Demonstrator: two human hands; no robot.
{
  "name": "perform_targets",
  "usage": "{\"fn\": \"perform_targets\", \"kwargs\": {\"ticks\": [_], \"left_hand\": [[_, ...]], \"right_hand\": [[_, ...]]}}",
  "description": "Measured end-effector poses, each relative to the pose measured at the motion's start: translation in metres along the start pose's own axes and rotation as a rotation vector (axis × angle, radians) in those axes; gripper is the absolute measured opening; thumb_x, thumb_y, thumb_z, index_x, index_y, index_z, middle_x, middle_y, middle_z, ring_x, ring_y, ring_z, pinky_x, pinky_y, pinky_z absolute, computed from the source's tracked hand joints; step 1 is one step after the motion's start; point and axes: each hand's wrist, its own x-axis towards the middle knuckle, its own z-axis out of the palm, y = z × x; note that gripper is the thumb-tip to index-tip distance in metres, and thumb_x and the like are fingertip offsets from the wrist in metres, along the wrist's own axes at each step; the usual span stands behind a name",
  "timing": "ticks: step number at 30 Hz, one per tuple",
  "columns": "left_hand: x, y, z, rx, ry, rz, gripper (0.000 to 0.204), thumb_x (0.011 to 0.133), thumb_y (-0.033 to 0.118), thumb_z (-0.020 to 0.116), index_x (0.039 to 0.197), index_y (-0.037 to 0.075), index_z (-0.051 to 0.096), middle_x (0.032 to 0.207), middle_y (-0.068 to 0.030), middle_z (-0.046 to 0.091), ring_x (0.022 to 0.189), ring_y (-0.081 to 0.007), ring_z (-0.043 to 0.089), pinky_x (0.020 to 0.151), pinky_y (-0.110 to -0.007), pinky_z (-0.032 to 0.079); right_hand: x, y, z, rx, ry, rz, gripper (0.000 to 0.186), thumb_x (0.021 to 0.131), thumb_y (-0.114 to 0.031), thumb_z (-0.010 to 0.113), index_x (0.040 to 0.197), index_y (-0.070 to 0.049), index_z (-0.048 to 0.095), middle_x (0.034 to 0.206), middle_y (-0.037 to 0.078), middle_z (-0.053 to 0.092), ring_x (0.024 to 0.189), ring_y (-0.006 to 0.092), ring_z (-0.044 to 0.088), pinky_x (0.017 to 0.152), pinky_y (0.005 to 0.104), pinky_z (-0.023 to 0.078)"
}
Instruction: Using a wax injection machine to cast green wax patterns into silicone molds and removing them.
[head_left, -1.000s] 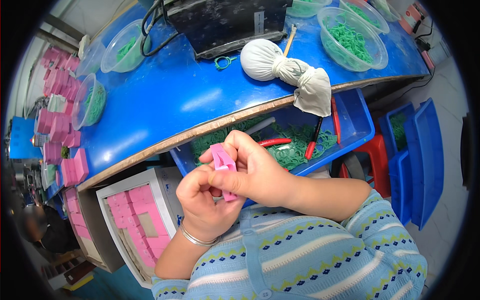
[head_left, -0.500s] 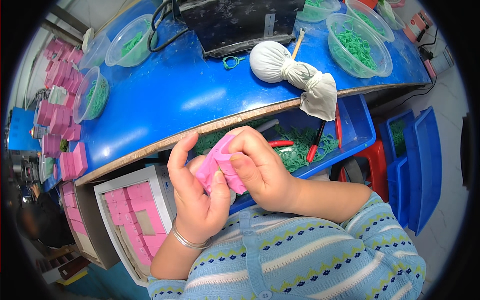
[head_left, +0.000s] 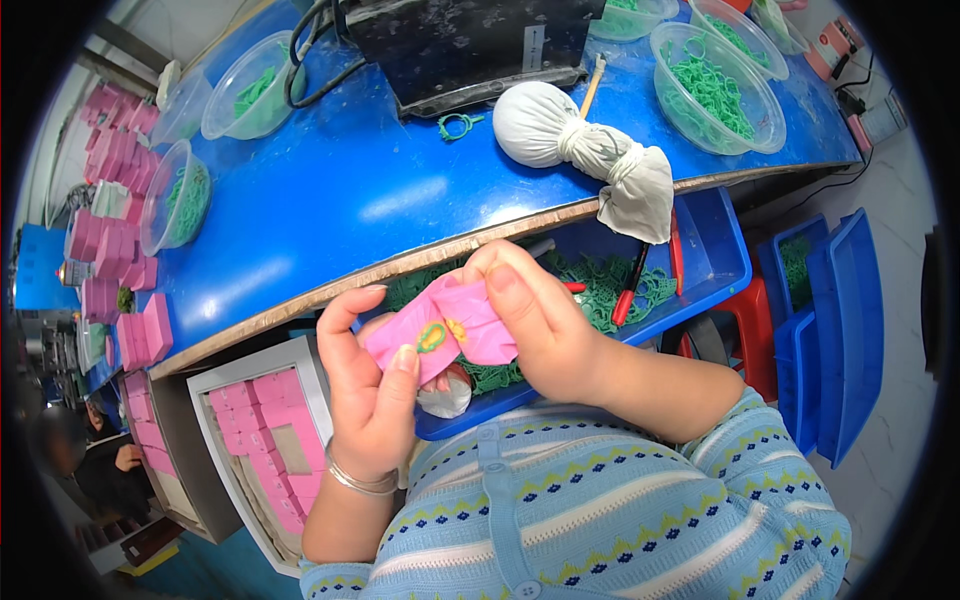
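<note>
Both hands hold one small pink packet [head_left: 450, 325] just below the blue table's front edge [head_left: 330, 220]. My left hand [head_left: 375, 395] grips its left side, with the thumb pressed on the face next to a small green ring and a yellow flower-like mark. My right hand [head_left: 545, 320] pinches the packet's right end from above. A silver bangle sits on my left wrist. Under the hands lies a blue tray [head_left: 715, 265] of green plastic pieces, with a white rounded object [head_left: 447, 397] at its near edge.
A white tied cloth bundle [head_left: 575, 145], clear bowls of green pieces [head_left: 715, 85] and a black machine [head_left: 460, 45] stand on the table. Pink packets are stacked at the left [head_left: 110, 250] and fill a white box [head_left: 265, 430]. Blue bins [head_left: 840, 320] stand on the right.
The pink packet has been spread wider between both hands and turned so that its printed face shows. My left thumb now presses on that face.
</note>
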Motion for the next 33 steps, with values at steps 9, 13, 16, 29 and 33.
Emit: {"fn": "perform_targets", "kwargs": {"ticks": [9, 13, 16, 29, 33], "left_hand": [[0.000, 0.005, -0.005, 1.402, 0.166, 0.502, 0.020, 0.061, 0.004, 0.073, 0.076, 0.004, 0.060, 0.087, -0.0098, 0.044, 0.081, -0.0270, 0.044, 0.071, -0.036, 0.038], [-0.003, 0.004, -0.003, 1.407, 0.149, 0.490, 0.020, 0.063, 0.001, 0.070, 0.081, 0.004, 0.060, 0.086, -0.0102, 0.044, 0.081, -0.0262, 0.044, 0.071, -0.036, 0.038], [-0.006, 0.001, -0.012, 1.147, 0.108, 0.499, 0.022, 0.068, 0.001, 0.068, 0.086, 0.003, 0.058, 0.087, -0.0094, 0.045, 0.079, -0.0219, 0.045, 0.069, -0.032, 0.039], [-0.007, -0.003, -0.001, -0.500, 0.056, -0.074, 0.012, 0.086, 0.008, 0.056, 0.097, 0.003, 0.057, 0.097, -0.0079, 0.054, 0.089, -0.0169, 0.050, 0.081, -0.032, 0.042], [-0.011, -0.008, 0.001, -0.364, 0.103, -0.051, 0.013, 0.086, 0.006, 0.056, 0.097, 0.002, 0.058, 0.109, -0.0094, 0.051, 0.096, -0.0179, 0.053, 0.085, -0.032, 0.044]], "right_hand": [[0.001, 0.004, -0.003, -0.376, 0.050, -0.163, 0.018, 0.094, -0.020, 0.040, 0.092, -0.002, 0.042, 0.075, 0.014, 0.051, 0.065, 0.0291, 0.053, 0.058, 0.0357, 0.042], [0.001, 0.006, -0.002, -0.433, 0.081, -0.179, 0.016, 0.093, -0.019, 0.042, 0.092, -0.002, 0.041, 0.073, 0.013, 0.051, 0.061, 0.0292, 0.053, 0.055, 0.0354, 0.042], [-0.001, 0.005, -0.001, -0.385, 0.090, -0.163, 0.018, 0.091, -0.019, 0.046, 0.095, -0.002, 0.041, 0.076, 0.013, 0.052, 0.064, 0.0264, 0.054, 0.058, 0.0349, 0.043], [-0.001, 0.005, 0.006, -0.127, -0.202, -0.012, 0.013, 0.085, -0.013, 0.055, 0.078, -0.002, 0.053, 0.073, 0.004, 0.052, 0.064, 0.0131, 0.049, 0.060, 0.0273, 0.040], [-0.003, -0.001, 0.011, -0.295, -0.175, -0.098, 0.012, 0.081, -0.013, 0.055, 0.076, -0.002, 0.053, 0.070, 0.012, 0.054, 0.064, 0.0271, 0.053, 0.059, 0.0350, 0.042]]}}
